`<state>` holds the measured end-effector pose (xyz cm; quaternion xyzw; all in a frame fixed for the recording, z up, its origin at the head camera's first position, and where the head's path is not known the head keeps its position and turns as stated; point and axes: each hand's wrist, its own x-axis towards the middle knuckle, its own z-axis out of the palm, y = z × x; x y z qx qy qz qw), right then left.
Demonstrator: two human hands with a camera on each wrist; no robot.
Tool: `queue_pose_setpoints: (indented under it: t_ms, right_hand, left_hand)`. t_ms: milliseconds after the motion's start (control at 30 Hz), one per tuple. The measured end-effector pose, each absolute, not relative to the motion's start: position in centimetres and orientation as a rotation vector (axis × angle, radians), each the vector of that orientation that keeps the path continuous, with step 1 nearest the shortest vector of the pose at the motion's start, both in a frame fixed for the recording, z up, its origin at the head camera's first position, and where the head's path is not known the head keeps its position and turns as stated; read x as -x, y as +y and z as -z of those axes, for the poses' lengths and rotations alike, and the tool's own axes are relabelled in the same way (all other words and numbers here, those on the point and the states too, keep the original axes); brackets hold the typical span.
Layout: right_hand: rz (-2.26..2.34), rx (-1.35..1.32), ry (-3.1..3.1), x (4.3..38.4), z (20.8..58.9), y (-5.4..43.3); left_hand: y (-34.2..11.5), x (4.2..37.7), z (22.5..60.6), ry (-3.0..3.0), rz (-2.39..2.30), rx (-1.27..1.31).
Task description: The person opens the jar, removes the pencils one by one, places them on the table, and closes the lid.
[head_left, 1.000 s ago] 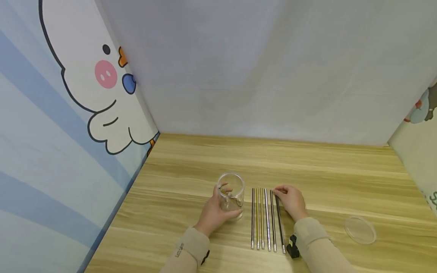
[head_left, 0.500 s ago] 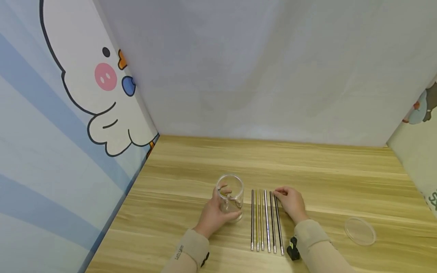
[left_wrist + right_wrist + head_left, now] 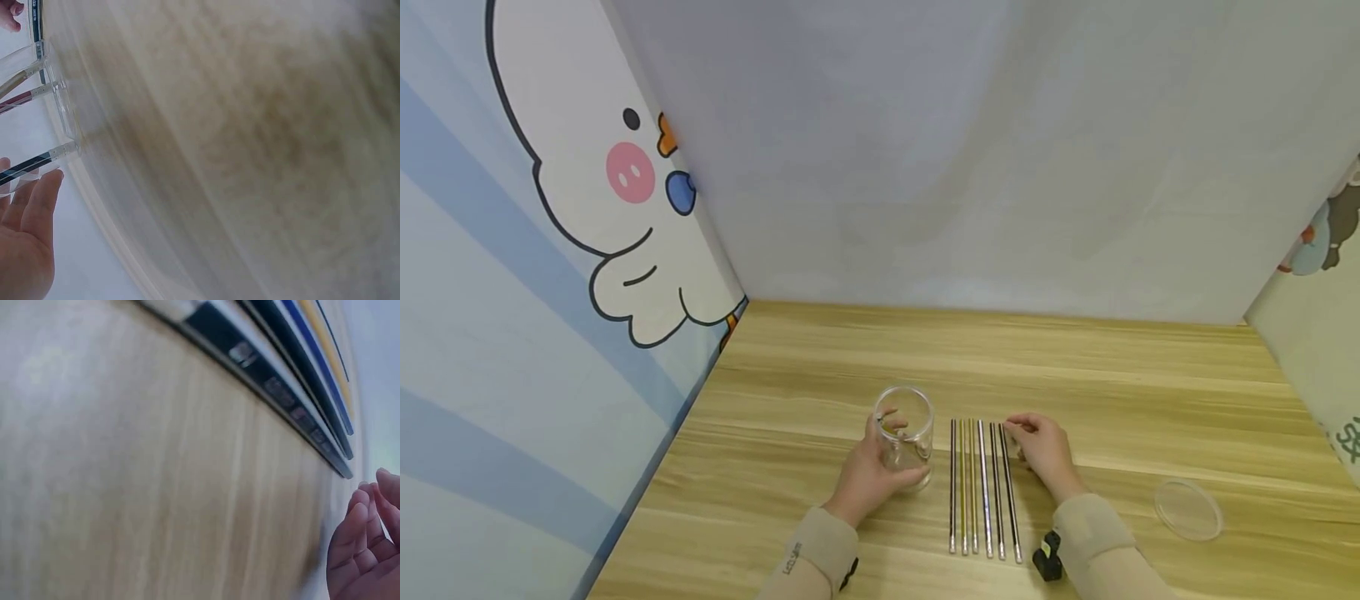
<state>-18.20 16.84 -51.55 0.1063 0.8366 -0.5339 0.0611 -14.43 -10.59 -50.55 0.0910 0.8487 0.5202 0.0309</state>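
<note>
My left hand [image 3: 871, 475] holds a clear cylindrical jar [image 3: 920, 442] upright on the table, thumb and fingers around its sides. Through the clear wall [image 3: 64, 109] in the left wrist view, several eraser-tipped pencils [image 3: 31, 165] show beside the fingers. To the right of the jar lies a row of pencils [image 3: 985, 492], dark, yellow and silvery, erasers toward me. My right hand [image 3: 1043, 450] is at the far end of the rightmost dark pencil [image 3: 1011, 492]. In the right wrist view its bent fingers [image 3: 350, 544] stand just off that pencil's tip, with nothing seen between them.
A clear round lid [image 3: 1189, 510] lies flat on the wooden table [image 3: 820, 367] to the right. A small black device [image 3: 1047, 557] sits at my right cuff. A pale wall [image 3: 970, 167] closes the back, and a cartoon-printed panel [image 3: 580, 167] stands on the left.
The rightmost pencil has swung slightly to lie nearer parallel with its neighbours. The right hand has shifted a little right, off its tip. The left hand and jar have stayed put.
</note>
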Motion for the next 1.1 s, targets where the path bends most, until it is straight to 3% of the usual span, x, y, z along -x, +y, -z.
queue_pose_setpoints:
  t_ms: [1100]
  right_hand:
    - [1.973,-0.381,2.359,12.3,47.7,14.7]
  left_hand:
    - [-10.8,14.5,51.1,2.574,-1.651,-0.28]
